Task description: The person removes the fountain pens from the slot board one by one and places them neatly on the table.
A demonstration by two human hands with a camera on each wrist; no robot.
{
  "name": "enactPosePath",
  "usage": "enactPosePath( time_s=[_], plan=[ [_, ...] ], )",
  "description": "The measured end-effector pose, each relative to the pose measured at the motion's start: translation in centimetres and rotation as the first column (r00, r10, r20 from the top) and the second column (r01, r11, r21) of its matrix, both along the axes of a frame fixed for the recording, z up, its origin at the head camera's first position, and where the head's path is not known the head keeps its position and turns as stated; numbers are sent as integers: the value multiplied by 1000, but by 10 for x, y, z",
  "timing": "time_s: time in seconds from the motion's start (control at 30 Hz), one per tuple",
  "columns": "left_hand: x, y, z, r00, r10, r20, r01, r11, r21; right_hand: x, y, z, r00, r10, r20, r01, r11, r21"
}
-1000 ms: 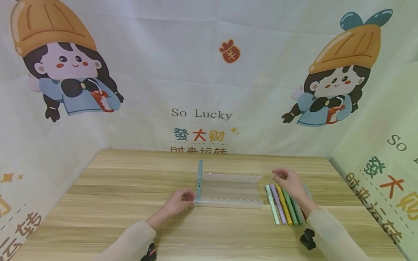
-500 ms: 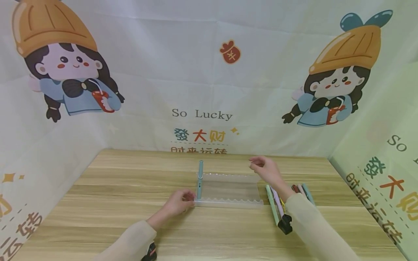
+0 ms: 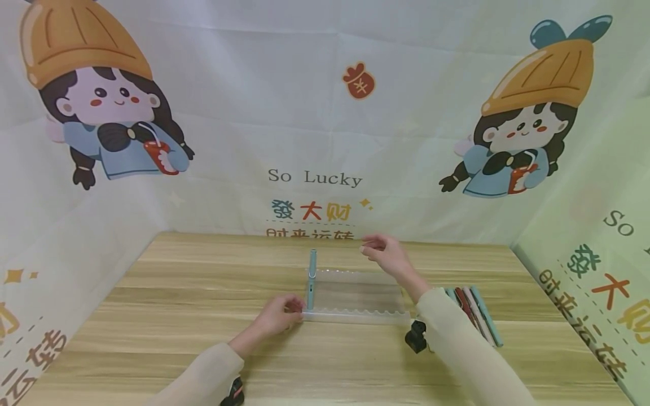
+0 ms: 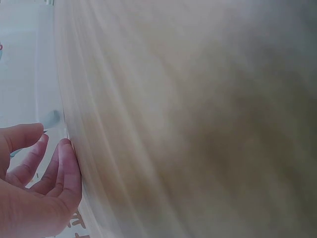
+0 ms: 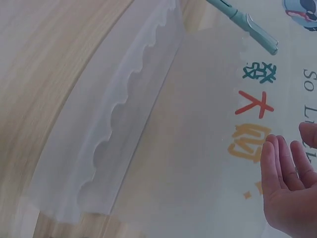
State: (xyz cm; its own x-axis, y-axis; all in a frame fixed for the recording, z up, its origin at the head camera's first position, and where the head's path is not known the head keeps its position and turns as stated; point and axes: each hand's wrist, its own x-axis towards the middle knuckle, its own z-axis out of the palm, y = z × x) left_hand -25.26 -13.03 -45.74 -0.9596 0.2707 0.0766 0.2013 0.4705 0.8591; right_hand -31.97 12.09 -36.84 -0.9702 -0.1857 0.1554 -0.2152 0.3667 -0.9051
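Observation:
A clear plastic pen rack with scalloped edges (image 3: 355, 317) lies on the wooden table. One light-blue pen (image 3: 311, 282) with a clip stands across its left end, in the leftmost notches. My left hand (image 3: 278, 314) rests at the rack's front left corner, its fingers touching the end; the thumb and fingers stand apart in the left wrist view. My right hand (image 3: 388, 256) hovers over the rack's back right part with loosely bent fingers and nothing between them. In the right wrist view, the rack's scalloped front wall (image 5: 119, 119) runs beside that hand (image 5: 290, 183).
Several pens lie side by side to the right, among them a red pen (image 3: 467, 307) and a blue pen (image 3: 487, 317); the right sleeve (image 3: 457, 332) hides the others. A printed cloth (image 3: 325, 141) rises behind the table (image 3: 193, 293).
My right hand has moved left from above the row of pens to over the rack, its sleeve now covering part of the row. The left hand, rack and standing pen have stayed put.

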Motion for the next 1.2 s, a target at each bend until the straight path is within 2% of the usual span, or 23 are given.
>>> enactPosePath(
  time_s=[0.33,0.73,1.03,1.2],
  plan=[
    [0,0,2,1000,-3,-2,3,1000,-1,-3,-34,-4,998,37,47,-34,996,-77],
    [1,1,2,1000,-9,-1,9,1000,15,-4,-67,-16,992,69,109,-51,985,-164],
    [1,0,2,1000,-23,-11,24,999,34,-4,-80,-20,987,113,117,-92,982,-167],
    [1,0,2,1000,-18,-5,18,999,34,-5,-82,-21,983,159,97,-147,982,-119]
  ],
)
